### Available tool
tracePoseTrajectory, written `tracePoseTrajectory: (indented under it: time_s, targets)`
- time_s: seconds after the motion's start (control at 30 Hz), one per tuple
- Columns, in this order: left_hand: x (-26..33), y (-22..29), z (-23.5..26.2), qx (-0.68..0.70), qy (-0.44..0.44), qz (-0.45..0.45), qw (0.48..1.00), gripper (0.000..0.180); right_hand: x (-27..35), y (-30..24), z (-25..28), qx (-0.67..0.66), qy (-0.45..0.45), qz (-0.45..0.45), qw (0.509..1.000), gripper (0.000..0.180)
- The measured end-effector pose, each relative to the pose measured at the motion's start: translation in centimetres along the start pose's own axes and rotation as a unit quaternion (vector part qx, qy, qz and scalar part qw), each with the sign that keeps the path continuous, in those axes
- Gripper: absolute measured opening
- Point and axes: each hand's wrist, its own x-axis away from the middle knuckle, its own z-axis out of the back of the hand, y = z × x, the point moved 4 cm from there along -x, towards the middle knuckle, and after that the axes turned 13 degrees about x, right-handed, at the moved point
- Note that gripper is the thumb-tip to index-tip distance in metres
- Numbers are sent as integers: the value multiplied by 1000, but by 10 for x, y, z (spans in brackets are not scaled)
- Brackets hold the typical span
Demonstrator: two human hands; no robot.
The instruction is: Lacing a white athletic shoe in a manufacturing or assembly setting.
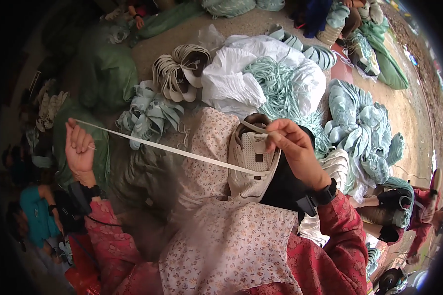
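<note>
A cream shoe upper [251,184] with a perforated tongue lies across my lap, its dark-lined collar pointing away from me. A flat white shoelace [182,153] runs taut from the front of the lacing area out to the left. My left hand [80,151] is raised at the left, fingers curled and pinching that lace's end. Close over the right side of the shoe, my right hand [296,150] pinches a short pale strip between thumb and forefinger; it looks like the lace's other end. My right fingers hide part of the shoe's edge.
A white sack [234,83] spills light-green laces [275,83] beyond my knees. Bundles of pale blue shoe parts [354,120] lie right, others [147,113] left, beside cream ones [179,73]. Green sacks [108,73] stand left. Other people sit around the edges.
</note>
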Motion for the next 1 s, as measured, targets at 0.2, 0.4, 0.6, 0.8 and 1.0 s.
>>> tracePoseTrajectory:
  time_s: [0.2,0.4,0.6,0.8,1.0]
  targets:
    - [20,54,54,-48,50,-76,995,26,42,-32,38,-148,77,-3,986,16]
    - [33,72,94,58,189,-217,956,29,132,-43,134,-173,261,33,949,19]
    - [33,77,80,61,52,-139,987,34,211,-11,188,370,320,-334,806,26]
    - [-2,-108,-32,-451,97,-13,887,37,147,-12,123,583,220,-154,767,14]
    - [18,-256,-39,-541,-85,159,822,13,59,-32,23,479,140,35,866,25]
